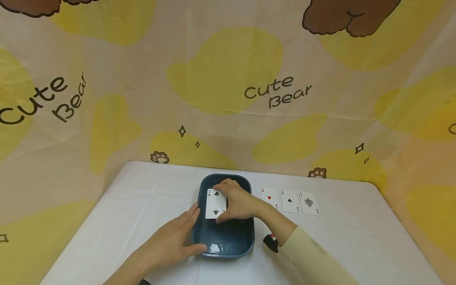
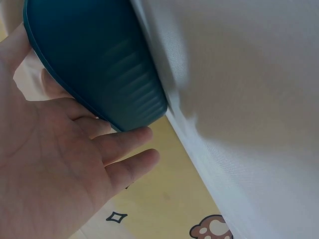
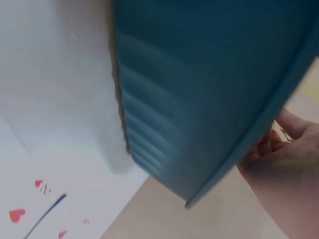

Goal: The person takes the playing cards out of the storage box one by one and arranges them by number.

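A dark blue rectangular tray (image 1: 228, 241) sits on the white table. Inside it is a two of clubs (image 1: 215, 204), face up, which my right hand (image 1: 238, 200) pinches with fingertips at the top edge and thumb at the bottom edge. The tray's wall blocks the card in the right wrist view, where part of my right hand (image 3: 294, 154) shows past the rim. My left hand (image 1: 171, 239) touches the tray's left side with extended fingers, its thumb by the near left corner. Seen from the left wrist, the fingers (image 2: 122, 144) lie along the tray's outer wall (image 2: 109, 64).
Right of the tray, an ace of hearts (image 1: 269, 196), an ace of clubs (image 1: 290, 201) and an ace of spades (image 1: 309, 203) lie in a row. A two of hearts (image 3: 17, 215) is partly visible in the right wrist view. A patterned yellow cloth (image 1: 228, 79) hangs behind the table.
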{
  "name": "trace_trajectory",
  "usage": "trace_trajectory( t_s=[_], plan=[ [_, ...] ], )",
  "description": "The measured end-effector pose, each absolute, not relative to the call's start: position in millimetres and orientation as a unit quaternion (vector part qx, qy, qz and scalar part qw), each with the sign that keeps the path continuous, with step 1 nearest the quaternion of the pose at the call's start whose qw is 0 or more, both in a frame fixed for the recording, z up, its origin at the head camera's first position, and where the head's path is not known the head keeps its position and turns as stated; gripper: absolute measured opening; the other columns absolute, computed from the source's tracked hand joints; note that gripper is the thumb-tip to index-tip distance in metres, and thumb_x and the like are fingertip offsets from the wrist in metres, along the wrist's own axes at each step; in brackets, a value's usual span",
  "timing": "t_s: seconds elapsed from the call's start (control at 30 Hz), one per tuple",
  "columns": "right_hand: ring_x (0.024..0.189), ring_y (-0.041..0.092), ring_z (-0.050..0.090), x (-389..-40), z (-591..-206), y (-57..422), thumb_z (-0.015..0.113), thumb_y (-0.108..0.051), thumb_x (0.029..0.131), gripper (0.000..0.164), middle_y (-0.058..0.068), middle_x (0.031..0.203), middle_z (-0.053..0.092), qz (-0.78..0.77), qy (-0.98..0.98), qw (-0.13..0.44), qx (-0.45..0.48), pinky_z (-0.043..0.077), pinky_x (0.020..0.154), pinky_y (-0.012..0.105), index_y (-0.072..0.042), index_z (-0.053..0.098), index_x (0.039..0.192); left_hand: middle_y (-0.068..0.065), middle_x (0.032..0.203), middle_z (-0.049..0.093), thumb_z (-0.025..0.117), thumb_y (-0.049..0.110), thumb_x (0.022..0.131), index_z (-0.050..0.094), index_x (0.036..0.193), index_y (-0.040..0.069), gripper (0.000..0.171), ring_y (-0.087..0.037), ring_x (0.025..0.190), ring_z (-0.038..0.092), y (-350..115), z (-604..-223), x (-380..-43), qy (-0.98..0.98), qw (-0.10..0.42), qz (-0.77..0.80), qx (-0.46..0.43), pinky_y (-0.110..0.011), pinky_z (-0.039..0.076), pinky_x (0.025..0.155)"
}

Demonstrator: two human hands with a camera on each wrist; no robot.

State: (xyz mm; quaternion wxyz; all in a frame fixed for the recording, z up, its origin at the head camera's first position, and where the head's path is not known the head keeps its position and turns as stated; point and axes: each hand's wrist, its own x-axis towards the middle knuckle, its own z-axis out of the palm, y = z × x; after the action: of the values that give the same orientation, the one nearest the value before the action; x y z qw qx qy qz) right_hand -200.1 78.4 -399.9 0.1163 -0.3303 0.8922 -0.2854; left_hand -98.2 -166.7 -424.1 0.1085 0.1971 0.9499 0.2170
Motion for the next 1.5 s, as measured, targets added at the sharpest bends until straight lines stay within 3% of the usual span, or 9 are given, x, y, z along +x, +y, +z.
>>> trace_trajectory(
  t_s=[0.23, 0.77, 1.5],
  plan=[
    [0.127, 0.027, 0.047, -193, -393, 96, 0.097, -0.028, 0.072, 0.089, 0.011, 0.143, 0.051, -0.294, 0.892, 0.116, -0.324, 0.053, 0.096, 0.041, -0.005, 0.056, 0.148, -0.006, 0.173, 0.024, 0.066, 0.078, 0.086, 0.032, 0.165, 0.008, 0.111, -0.037, 0.151, 0.039, -166, -425, -98, 0.950, 0.106, 0.217, 0.197, -0.059, 0.041, 0.115],
    [0.135, 0.030, 0.044, -176, -386, 144, 0.097, -0.024, 0.071, 0.090, 0.011, 0.149, 0.048, -0.302, 0.900, 0.106, -0.296, 0.049, 0.107, 0.052, -0.005, 0.054, 0.148, -0.005, 0.173, 0.024, 0.068, 0.076, 0.085, 0.032, 0.165, 0.008, 0.111, -0.036, 0.152, 0.038, -163, -426, -98, 0.954, 0.105, 0.211, 0.187, -0.057, 0.040, 0.116],
    [0.130, 0.035, 0.048, -158, -391, 230, 0.097, -0.022, 0.071, 0.088, 0.012, 0.147, 0.050, -0.266, 0.929, 0.074, -0.248, 0.052, 0.098, 0.056, -0.010, 0.055, 0.147, -0.005, 0.173, 0.023, 0.068, 0.073, 0.088, 0.032, 0.164, 0.005, 0.108, -0.037, 0.152, 0.036, -164, -426, -95, 0.952, 0.087, 0.216, 0.196, -0.058, 0.038, 0.117]
  ],
)
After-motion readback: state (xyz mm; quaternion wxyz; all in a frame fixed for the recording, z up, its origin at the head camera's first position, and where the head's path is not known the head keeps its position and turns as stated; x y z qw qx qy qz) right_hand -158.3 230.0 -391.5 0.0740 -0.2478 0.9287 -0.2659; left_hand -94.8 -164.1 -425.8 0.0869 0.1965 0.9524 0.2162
